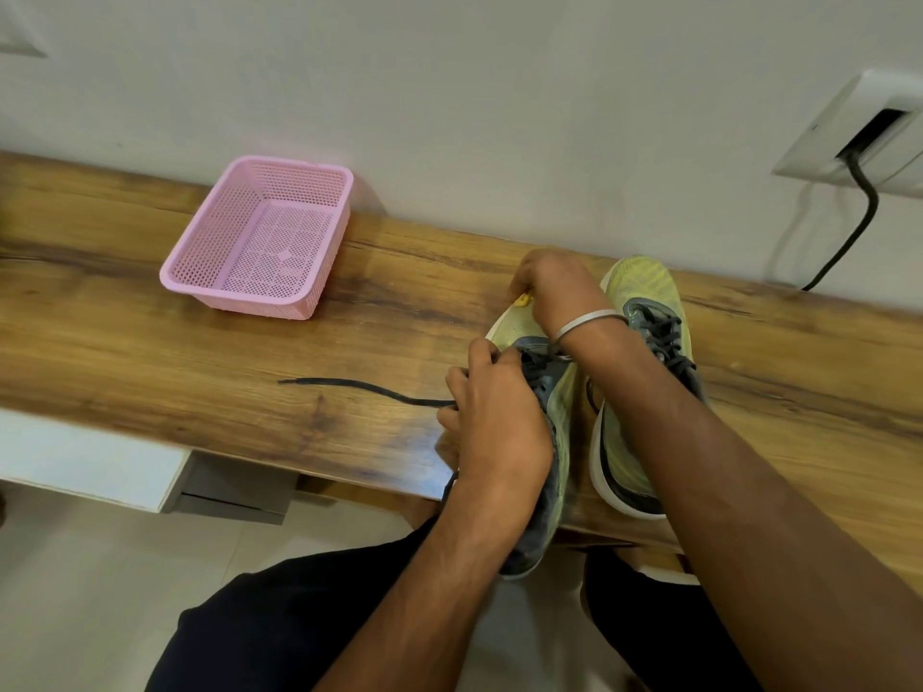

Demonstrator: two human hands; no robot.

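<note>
From the head camera, a yellow-green knitted running shoe (563, 397) with a grey padded collar lay on the grainy wooden bench (150, 342), its heel overhanging the front edge. The hands were apart: the left hand (494, 417) pinched the dark flat shoelace (369, 389), which trailed leftwards across the wood, while the right hand (549, 287) curled over the shoe's toe. A matching second shoe (644, 292) stood just beside it. A pink perforated plastic basket (212, 284) sat well apart.
</note>
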